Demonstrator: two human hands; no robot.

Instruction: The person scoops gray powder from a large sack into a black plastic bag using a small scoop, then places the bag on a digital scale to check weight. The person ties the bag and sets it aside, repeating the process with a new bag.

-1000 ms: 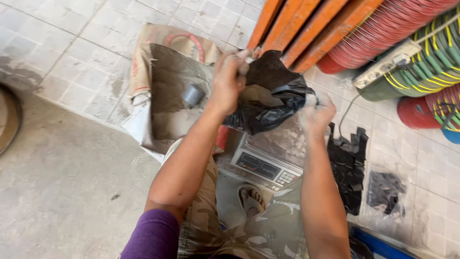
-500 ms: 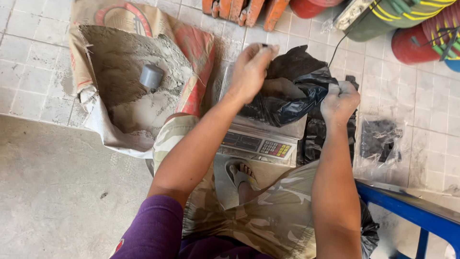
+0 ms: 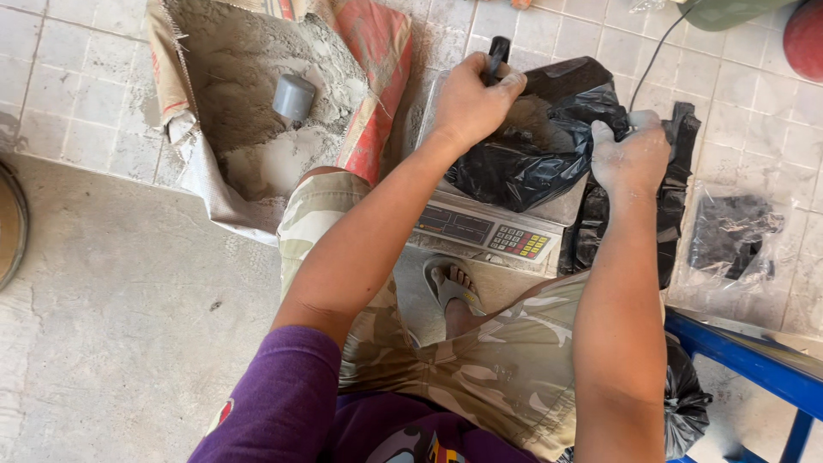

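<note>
Dusty tiled floor (image 3: 77, 77), grey electronic scale (image 3: 489, 227) at centre: on it the crinkled black plastic bag (image 3: 531, 159), left hand (image 3: 470, 103) and right hand (image 3: 630, 154) each fisted tight on its rim.

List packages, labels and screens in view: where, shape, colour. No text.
Cement sack: top left on the tiled floor, cut open, tan and red, full of grey powder with a grey cup in it.
Black bag: on the scale, open, held by the left hand and the right hand.
Scale: centre, grey, dark display strip, coloured keypad.
Clear packet: right, holds black bags.
</note>
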